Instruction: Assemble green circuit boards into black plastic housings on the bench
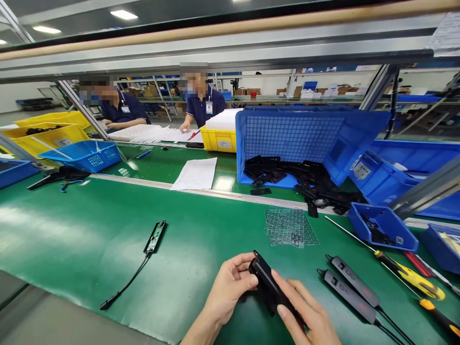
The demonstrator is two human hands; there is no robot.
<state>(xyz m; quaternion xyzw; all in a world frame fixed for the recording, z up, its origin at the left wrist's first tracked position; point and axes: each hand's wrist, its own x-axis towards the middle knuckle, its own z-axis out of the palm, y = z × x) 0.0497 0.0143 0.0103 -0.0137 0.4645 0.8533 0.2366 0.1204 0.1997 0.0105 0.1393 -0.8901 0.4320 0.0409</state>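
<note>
A dark elongated casing (275, 285) is held between my two hands at the lower middle. My left hand (233, 287) pinches its far end with thumb and fingers. Along its near end, my right hand (305, 311) is closed, fingers on top and thumb at the side. To the right lie two finished-looking black devices with cables (350, 292), side by side. An open casing with a green circuit board (155, 237) and a cable rests to the left. Beyond my hands is a sheet of small square stickers (290, 227).
A tipped blue crate (287, 139) spills black casing parts (309, 177). Screwdrivers (409, 278) and a small blue bin (383, 227) are at the right. A paper (196, 173) lies beyond. Two people sit across the bench, near a yellow bin (219, 139).
</note>
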